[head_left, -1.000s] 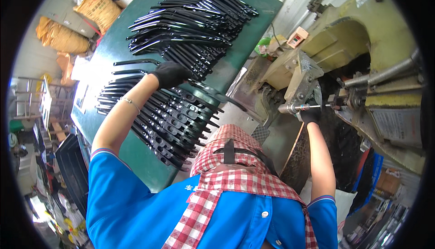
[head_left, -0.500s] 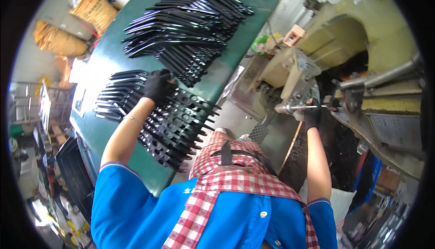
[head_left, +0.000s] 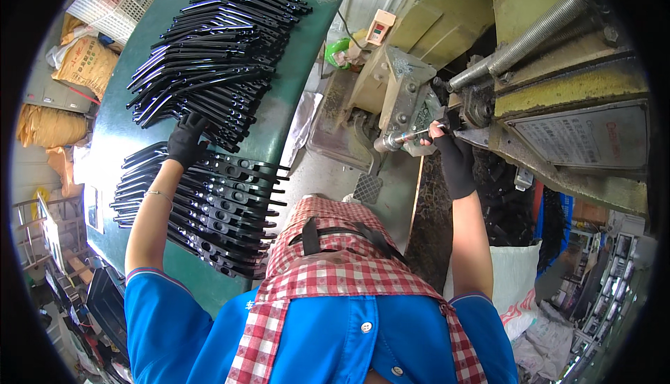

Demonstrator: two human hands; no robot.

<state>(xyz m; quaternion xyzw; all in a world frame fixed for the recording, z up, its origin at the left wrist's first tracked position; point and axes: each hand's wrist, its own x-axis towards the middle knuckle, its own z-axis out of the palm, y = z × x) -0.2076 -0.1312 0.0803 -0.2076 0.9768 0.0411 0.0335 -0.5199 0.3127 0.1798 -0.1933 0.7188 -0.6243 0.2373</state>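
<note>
Glossy black metal parts (head_left: pixel 213 52), slender and bent, heaped in overlapping fans across a smooth green tabletop (head_left: pixel 296 70); light runs along them in thin white streaks. Second batch nearer the body: black parts with flat ends (head_left: pixel 209 206), laid in a close row, bent shanks toward the left, flat ends with round holes and short prongs toward the table's right edge.

Left hand (head_left: pixel 187 141), black-gloved, between the two batches: fingers bent at the lower edge of the upper heap, wrist beside the upper left of the row. Fingers partly lost against black on black; cannot tell whether they grip a part.

Right hand (head_left: pixel 455 164), well apart from the left, over by a pale green machine (head_left: pixel 443 14) with scuffed, painted metal. Black glove, bare fingertips, bent at a thin metal rod (head_left: pixel 422 132) that runs from a dull silver cylinder (head_left: pixel 394 141); firmness of hold cannot be told. Both black batches lie to this hand's left, on the table.

Also noted: ribbed metal coil (head_left: pixel 523 35) above the right hand; red-and-white checked cloth apron (head_left: pixel 335 272); cross-hatched pedal (head_left: pixel 366 188) below the cylinder.
</note>
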